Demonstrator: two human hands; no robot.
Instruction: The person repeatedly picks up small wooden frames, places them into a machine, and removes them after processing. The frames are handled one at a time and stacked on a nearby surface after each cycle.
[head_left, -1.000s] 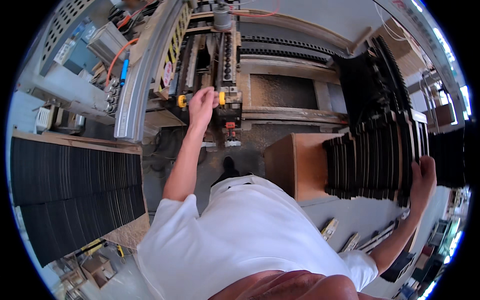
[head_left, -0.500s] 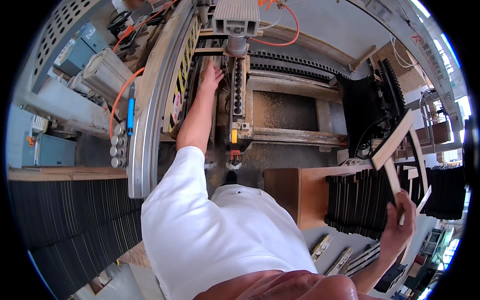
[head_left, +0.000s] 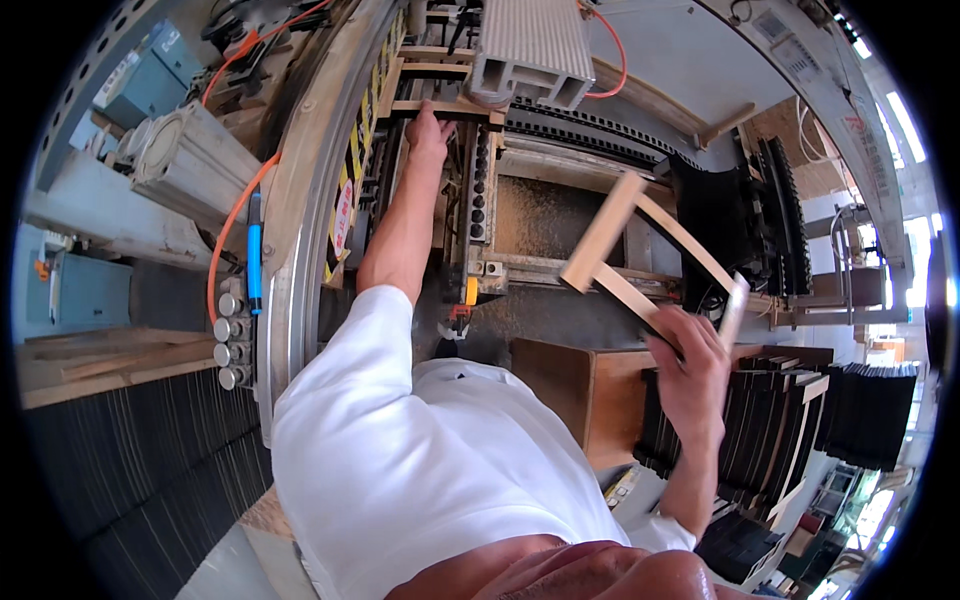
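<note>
My right hand [head_left: 692,352] is closed on one bar of a four-sided wooden frame [head_left: 603,232], pale with dark edges. The frame hangs tilted in the air, to the right of the machine's bed and above the brown box. Deep in the machine on the left, my left hand [head_left: 428,136] reaches the near bar of another wooden frame [head_left: 412,105]. Its thumb lies over that bar and the other fingers curl beside it, partly hidden. Right of this hand stands a rail with a row of dark round knobs [head_left: 478,185], below a ribbed metal block [head_left: 533,50].
A brown wooden box [head_left: 600,400] stands near my right side, beside stacks of dark-edged wooden pieces [head_left: 760,430]. More dark stacks [head_left: 150,480] rise at the left. A metal beam [head_left: 290,230] with a blue tool [head_left: 254,260] runs along my left arm. Sawdust [head_left: 545,215] covers part of the machine.
My right hand has carried the held frame left, toward the machine. My left hand has moved slightly farther in, onto the other frame's near bar. The view has shifted a little.
</note>
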